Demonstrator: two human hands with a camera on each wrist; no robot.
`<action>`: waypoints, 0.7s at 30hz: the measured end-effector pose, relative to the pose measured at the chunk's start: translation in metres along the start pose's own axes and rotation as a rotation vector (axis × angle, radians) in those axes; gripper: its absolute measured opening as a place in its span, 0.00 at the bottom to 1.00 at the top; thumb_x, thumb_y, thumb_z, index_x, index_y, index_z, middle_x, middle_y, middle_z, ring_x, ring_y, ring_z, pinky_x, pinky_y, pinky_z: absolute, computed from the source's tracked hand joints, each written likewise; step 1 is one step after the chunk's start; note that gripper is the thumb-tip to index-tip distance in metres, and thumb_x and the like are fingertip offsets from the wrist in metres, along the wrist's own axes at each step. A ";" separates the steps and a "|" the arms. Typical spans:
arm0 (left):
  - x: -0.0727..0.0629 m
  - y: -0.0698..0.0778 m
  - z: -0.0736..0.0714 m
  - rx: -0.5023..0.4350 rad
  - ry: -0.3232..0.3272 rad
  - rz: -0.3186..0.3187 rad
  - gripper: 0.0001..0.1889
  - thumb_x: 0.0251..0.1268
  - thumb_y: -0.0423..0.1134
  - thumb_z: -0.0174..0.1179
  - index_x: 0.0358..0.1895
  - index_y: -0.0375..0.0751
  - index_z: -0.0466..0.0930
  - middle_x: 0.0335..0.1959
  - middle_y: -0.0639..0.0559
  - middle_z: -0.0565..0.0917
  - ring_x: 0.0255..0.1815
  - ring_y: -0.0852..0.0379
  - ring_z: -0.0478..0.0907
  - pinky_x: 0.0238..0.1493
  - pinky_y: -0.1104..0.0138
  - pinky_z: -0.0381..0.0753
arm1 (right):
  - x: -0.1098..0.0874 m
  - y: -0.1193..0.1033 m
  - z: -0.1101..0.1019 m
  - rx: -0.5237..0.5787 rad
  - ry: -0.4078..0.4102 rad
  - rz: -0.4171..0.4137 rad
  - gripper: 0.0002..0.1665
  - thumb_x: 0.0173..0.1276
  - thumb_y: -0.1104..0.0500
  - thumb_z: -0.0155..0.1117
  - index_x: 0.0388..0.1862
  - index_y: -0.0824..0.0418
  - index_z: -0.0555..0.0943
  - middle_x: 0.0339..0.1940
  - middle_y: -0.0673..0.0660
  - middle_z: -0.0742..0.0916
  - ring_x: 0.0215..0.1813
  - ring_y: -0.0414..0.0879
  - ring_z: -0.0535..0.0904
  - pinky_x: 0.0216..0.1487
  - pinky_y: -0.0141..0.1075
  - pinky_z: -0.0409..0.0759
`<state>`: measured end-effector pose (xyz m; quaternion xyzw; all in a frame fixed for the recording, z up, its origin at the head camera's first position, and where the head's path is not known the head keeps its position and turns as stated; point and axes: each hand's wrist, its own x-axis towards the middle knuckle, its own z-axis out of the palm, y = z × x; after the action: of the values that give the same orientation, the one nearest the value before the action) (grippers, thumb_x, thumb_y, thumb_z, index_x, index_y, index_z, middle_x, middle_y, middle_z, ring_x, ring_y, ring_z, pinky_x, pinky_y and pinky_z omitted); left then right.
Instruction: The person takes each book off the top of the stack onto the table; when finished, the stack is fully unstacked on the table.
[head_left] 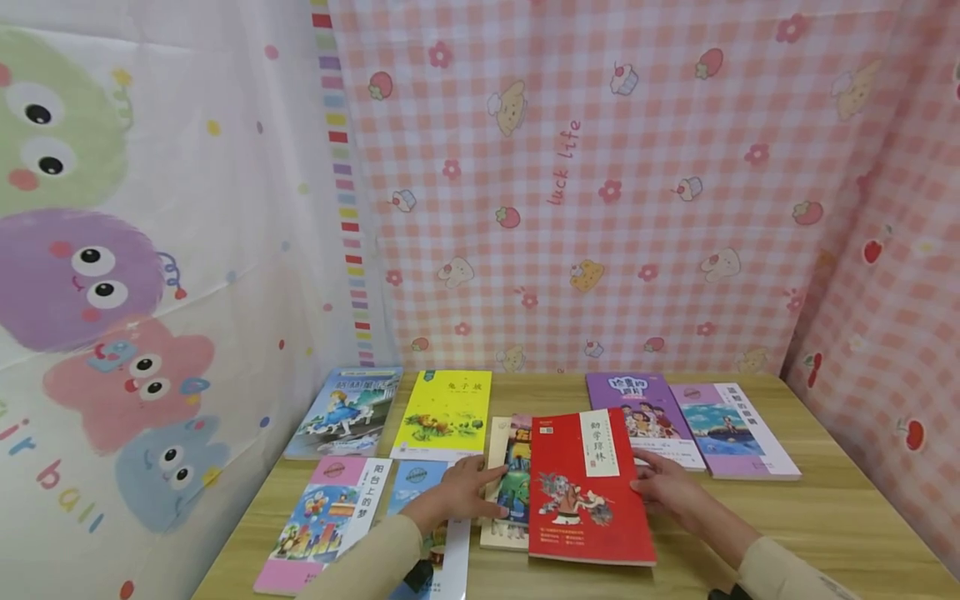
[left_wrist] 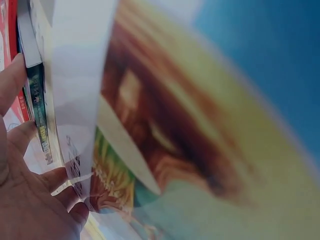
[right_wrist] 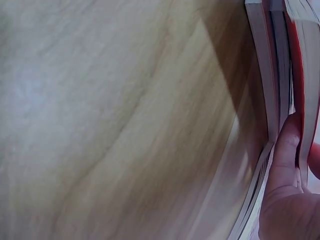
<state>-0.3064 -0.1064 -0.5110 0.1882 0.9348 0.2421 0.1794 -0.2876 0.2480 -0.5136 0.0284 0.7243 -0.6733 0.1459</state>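
A red book (head_left: 600,500) with a white title strip is in my right hand (head_left: 667,485). In the right wrist view, the thumb and fingers pinch the red book (right_wrist: 310,95) by its edge. It overlaps a smaller dark book with a green figure (head_left: 516,487), which lies on a cream book (head_left: 501,533). From the left, my left hand (head_left: 455,493) reaches over the stack with loosely spread fingers. In the left wrist view, its fingertips touch the spine of the dark book (left_wrist: 39,100). The red book's underside is hidden.
Left are a blue book (head_left: 348,412), a yellow book (head_left: 446,408), a pink book (head_left: 322,517) and a light-blue book (head_left: 450,575) under the left arm. A purple book (head_left: 637,408) and a lilac book (head_left: 738,433) lie back right on the wooden table (head_left: 810,533). Patterned curtains surround it.
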 end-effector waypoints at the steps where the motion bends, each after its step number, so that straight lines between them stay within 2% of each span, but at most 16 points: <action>1: 0.000 0.000 -0.001 0.011 -0.003 0.004 0.38 0.64 0.57 0.65 0.76 0.58 0.63 0.77 0.38 0.53 0.77 0.33 0.47 0.68 0.36 0.55 | -0.001 0.000 -0.002 0.007 -0.012 -0.006 0.40 0.70 0.73 0.53 0.78 0.71 0.51 0.58 0.70 0.79 0.48 0.55 0.83 0.46 0.50 0.84; 7: -0.002 0.001 -0.002 0.027 -0.010 0.008 0.38 0.64 0.58 0.64 0.76 0.58 0.62 0.78 0.38 0.53 0.77 0.33 0.47 0.69 0.36 0.54 | -0.006 -0.001 -0.013 0.030 -0.080 -0.042 0.44 0.70 0.72 0.54 0.79 0.70 0.45 0.59 0.68 0.80 0.49 0.53 0.83 0.48 0.49 0.83; 12: -0.003 0.000 -0.002 0.050 -0.015 0.017 0.38 0.66 0.59 0.62 0.77 0.57 0.61 0.78 0.38 0.52 0.77 0.34 0.46 0.69 0.37 0.53 | -0.014 -0.002 -0.025 0.029 -0.103 -0.053 0.46 0.70 0.71 0.56 0.79 0.71 0.43 0.59 0.65 0.81 0.50 0.52 0.83 0.50 0.48 0.83; 21: -0.005 0.000 -0.002 0.073 -0.025 0.039 0.38 0.67 0.58 0.61 0.77 0.55 0.61 0.78 0.37 0.52 0.78 0.35 0.46 0.70 0.37 0.51 | -0.032 -0.003 -0.050 -0.044 -0.126 -0.056 0.45 0.73 0.68 0.54 0.79 0.71 0.40 0.68 0.77 0.70 0.54 0.51 0.81 0.52 0.47 0.82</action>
<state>-0.3032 -0.1093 -0.5078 0.2156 0.9369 0.2089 0.1793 -0.2662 0.3019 -0.5005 -0.0376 0.7288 -0.6615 0.1728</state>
